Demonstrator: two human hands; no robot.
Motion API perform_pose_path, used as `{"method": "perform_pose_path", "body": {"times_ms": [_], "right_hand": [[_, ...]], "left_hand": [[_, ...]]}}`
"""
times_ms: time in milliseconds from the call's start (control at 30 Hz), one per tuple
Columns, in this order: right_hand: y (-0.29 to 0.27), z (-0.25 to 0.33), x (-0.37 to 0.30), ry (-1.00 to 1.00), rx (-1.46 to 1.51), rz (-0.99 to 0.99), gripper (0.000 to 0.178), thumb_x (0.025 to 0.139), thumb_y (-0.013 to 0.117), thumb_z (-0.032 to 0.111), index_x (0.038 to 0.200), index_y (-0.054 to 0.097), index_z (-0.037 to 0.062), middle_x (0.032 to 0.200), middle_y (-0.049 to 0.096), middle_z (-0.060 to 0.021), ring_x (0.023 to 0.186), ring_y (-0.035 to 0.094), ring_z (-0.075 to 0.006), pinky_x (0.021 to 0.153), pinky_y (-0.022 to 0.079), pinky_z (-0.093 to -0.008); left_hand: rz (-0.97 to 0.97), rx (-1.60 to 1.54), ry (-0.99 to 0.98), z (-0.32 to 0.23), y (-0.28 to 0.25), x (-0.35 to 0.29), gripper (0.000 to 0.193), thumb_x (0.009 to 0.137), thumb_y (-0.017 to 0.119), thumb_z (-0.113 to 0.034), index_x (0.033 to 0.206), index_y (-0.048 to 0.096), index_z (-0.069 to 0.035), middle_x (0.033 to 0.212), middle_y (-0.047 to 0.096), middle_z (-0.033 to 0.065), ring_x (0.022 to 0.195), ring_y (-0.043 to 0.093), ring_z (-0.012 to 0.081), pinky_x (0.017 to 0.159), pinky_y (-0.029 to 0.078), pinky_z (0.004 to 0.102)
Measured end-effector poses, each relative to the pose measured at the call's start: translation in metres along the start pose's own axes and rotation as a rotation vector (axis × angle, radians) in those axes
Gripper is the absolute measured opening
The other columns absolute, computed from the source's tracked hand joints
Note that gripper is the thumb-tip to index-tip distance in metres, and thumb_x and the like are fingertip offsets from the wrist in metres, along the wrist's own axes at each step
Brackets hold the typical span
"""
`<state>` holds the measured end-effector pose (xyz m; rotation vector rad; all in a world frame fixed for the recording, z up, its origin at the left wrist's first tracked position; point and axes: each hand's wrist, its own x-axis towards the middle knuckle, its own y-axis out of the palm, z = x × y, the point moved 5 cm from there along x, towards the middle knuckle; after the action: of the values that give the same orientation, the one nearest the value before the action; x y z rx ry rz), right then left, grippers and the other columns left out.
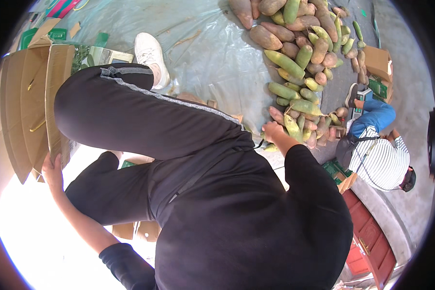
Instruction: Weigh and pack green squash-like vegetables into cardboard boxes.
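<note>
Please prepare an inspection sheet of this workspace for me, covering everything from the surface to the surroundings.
Surface: pale, wrinkled plastic sheet spread on the ground.
Job's things: pile of green and reddish-brown root vegetables; opened cardboard box at the left.
Clutter: cardboard scrap at the upper left; smaller cardboard box beyond the pile.
Hands: left hand at the opened box's lower edge; right hand at the pile's near end. Whether either grips anything is unclear.
Cables: nothing seen.
Surroundings: a co-worker in a striped top at the right; red door at the lower right.
</note>
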<state>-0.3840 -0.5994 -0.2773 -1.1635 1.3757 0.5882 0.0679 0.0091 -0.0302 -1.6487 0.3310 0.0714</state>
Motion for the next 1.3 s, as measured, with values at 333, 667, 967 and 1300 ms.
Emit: {"method": "perform_pose_path", "body": {"times_ms": [333,667,967,1300], "right_hand": [[0.029,0.008,0.006,-0.235,-0.465,0.093,0.027,0.082,0.060,0.017,0.108,0.068,0.0139,0.113,0.063,-0.0012,0.115,0.048,-0.0204,0.087,0.037,-0.0392],[0.010,-0.042,0.032,0.133,0.973,-0.557,0.032,0.087,0.051,0.030,0.106,0.067,0.0100,0.115,0.062,-0.0134,0.108,0.059,-0.0262,0.093,0.044,-0.0363],[-0.130,0.040,0.034,-0.136,1.236,-0.377,0.022,0.087,0.047,0.019,0.094,0.062,0.0043,0.070,0.066,-0.0063,0.061,0.060,-0.0130,0.055,0.046,-0.0295],[-0.289,0.163,-0.016,-0.588,1.263,-0.532,0.023,0.094,0.049,0.023,0.097,0.063,0.0044,0.061,0.055,0.0005,0.059,0.054,-0.0093,0.051,0.040,-0.0238]], "left_hand": [[0.034,-0.036,-0.091,-0.001,0.007,-0.001,0.032,0.085,0.059,-0.016,0.112,0.058,0.001,0.094,0.064,0.0207,0.088,0.061,0.0320,0.080,0.045,0.0396],[-0.067,0.026,-0.003,0.018,0.011,-0.005,0.029,0.083,0.058,-0.013,0.107,0.058,0.004,0.089,0.064,0.0212,0.084,0.061,0.0344,0.077,0.046,0.0396],[-0.072,-0.053,-0.032,-0.014,-0.001,-0.012,0.028,0.074,0.063,-0.004,0.101,0.059,0.003,0.092,0.061,0.0212,0.088,0.058,0.0379,0.077,0.046,0.0414],[-0.094,-0.108,-0.101,-0.039,-0.020,-0.014,0.021,0.077,0.062,-0.009,0.098,0.064,-0.009,0.088,0.060,0.0137,0.087,0.059,0.0321,0.075,0.047,0.0417]]}}
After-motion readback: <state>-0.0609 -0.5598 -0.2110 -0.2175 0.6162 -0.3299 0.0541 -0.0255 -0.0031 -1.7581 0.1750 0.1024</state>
